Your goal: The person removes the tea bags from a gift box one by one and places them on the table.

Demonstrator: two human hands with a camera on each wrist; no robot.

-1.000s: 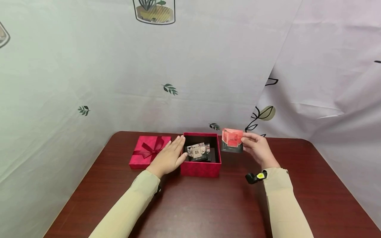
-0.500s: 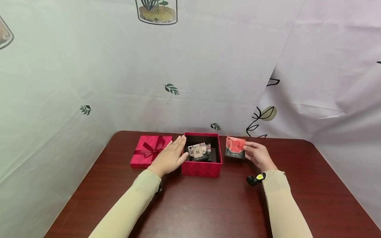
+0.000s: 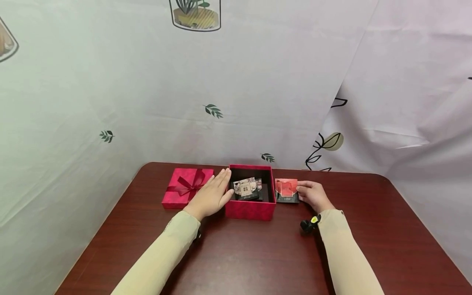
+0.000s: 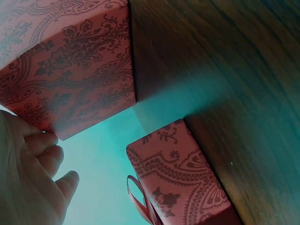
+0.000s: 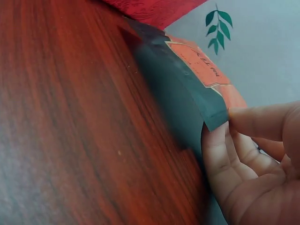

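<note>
Packet, red and dark [image 3: 287, 190]: lower than a second ago, when it was held up level with the box's far rim; now just right of the red box [image 3: 250, 211], close over the counter [image 3: 254, 250], contact uncertain. Right hand [image 3: 313, 194]: thumb and fingers pinching the packet's right edge, the near corner between them and raised. Left hand [image 3: 211, 195]: unmoved, fingers extended, at the box's left side. Patterned packets [image 3: 245, 188]: inside the box, as before. Ribboned lid [image 3: 175, 200]: left of the box.
</note>
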